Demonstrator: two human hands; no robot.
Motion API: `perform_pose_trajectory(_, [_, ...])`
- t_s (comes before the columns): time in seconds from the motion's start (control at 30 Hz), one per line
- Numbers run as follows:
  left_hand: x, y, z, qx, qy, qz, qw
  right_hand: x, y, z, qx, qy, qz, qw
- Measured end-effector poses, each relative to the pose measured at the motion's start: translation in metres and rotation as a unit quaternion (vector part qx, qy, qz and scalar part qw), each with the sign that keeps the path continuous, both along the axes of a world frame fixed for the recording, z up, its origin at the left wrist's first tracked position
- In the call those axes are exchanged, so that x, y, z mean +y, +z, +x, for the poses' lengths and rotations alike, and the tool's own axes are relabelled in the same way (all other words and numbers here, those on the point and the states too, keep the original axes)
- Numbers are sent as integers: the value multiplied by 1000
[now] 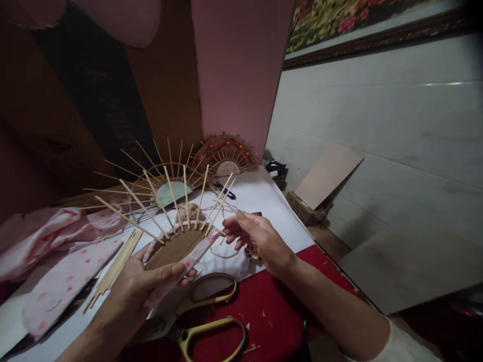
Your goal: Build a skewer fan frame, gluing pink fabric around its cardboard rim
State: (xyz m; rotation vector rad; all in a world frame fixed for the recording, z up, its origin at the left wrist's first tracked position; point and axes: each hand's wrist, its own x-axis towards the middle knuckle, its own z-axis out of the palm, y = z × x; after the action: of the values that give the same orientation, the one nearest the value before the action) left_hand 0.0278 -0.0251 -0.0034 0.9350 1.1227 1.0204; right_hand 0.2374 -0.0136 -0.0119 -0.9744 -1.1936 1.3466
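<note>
My left hand point(138, 279) grips a half-round cardboard piece point(171, 250) by its lower left side, thumb lying across the front. Pink dotted fabric point(198, 253) wraps its edge. Thin wooden sticks point(175, 198) fan outward from the curved rim. At the right end of the piece, my right hand point(254, 234) has its fingers curled in at the tip of a short-looking wooden stick point(219, 232); the exact contact is partly hidden. Large scissors point(211, 329) with gold handles lie just below the piece. A ball of twine point(188, 213) sits behind it.
Loose sticks point(115, 266), a pink dotted fabric-covered piece point(70, 286) and crumpled pink fabric point(49, 239) lie at left. Behind stand another stick fan point(173, 193) and a decorated fan point(228, 148). Blue-handled snips point(228, 192) rest on the white sheet point(271, 201). Red cloth point(279, 311) covers the front.
</note>
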Motion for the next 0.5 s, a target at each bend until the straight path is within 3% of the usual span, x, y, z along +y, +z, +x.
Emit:
perform_pose_trajectory(0.27, [-2,3,4,-20,27,-15,999,-9,-6,-4,-184,-101,181,961])
perform_pose_trajectory(0.5, [-5,5,6,-27,10,-11,1000,-12,-4,-7,-243,-118,267,925])
